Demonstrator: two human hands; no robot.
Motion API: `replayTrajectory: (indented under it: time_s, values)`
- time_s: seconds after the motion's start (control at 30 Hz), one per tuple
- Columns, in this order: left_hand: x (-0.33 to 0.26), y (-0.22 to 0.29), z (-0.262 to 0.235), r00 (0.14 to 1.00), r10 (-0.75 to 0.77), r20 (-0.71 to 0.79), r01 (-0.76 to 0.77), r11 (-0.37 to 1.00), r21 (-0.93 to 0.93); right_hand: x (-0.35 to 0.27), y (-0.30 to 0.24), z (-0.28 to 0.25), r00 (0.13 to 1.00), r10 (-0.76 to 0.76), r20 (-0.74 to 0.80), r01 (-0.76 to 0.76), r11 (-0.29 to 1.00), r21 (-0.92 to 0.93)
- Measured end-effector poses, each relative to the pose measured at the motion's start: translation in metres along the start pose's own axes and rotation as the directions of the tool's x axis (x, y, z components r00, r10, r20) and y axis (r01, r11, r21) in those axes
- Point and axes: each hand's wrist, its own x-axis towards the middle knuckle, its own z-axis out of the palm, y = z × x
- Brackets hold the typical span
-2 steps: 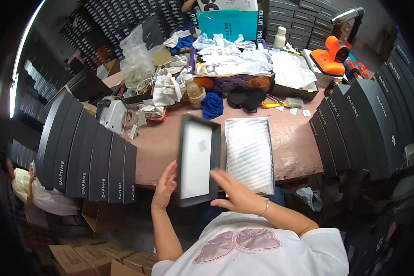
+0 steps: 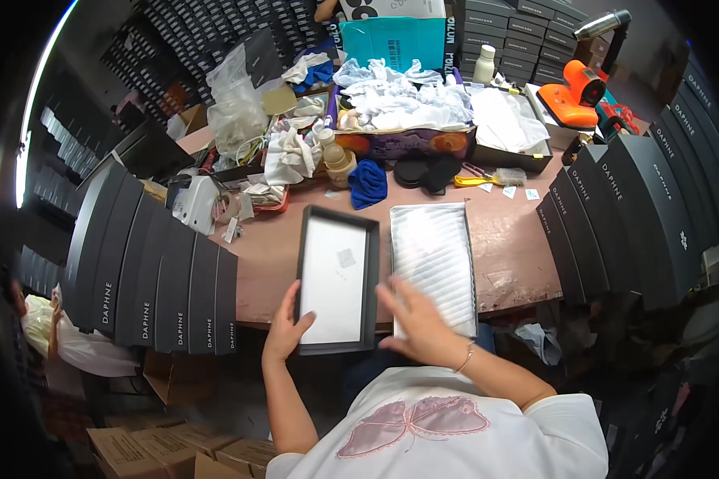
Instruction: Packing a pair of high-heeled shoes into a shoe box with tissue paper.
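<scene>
Pinkish worktable spreads under the shallow dark tray; upright boxes stand left of it. Open side up, the tray's long axis points away from the person, whose left hand grips its left rim. Just right lies a near-parallel padded box, partly hidden by the right hand, fingers spread, empty.

A shallow tray of matt black cardboard shows a smooth white base; padding looks ribbed and softly glossy; the desk gleams, scuffed, amid crumpled white cloth, translucent plastic film and a glossy orange plastic device.
</scene>
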Motion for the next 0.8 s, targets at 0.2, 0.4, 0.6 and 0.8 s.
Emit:
replayTrajectory:
  time_s: [0.2, 0.4, 0.6, 0.8]
  values:
    - [-0.013, -0.011, 0.046, 0.968, 0.235, 0.083, -0.235, 0.752, 0.616, -0.055, 0.117, -0.017, 0.93, 0.324, -0.173, -0.367, 0.84, -0.4]
    - [-0.038, -0.002, 0.211, 0.663, 0.231, 0.712, -0.416, 0.904, 0.094, 0.017, 0.012, -0.019, 0.995, 0.028, -0.094, -0.029, 1.0, -0.008]
    - [0.033, -0.023, 0.193, 0.818, 0.567, 0.099, -0.563, 0.754, 0.338, 0.02, -0.02, -0.015, 0.919, -0.393, 0.023, 0.392, 0.919, 0.04]
    - [0.035, -0.034, 0.152, 0.941, 0.336, 0.034, -0.316, 0.842, 0.437, 0.028, 0.103, -0.022, 0.993, 0.033, -0.117, -0.064, 0.96, -0.272]
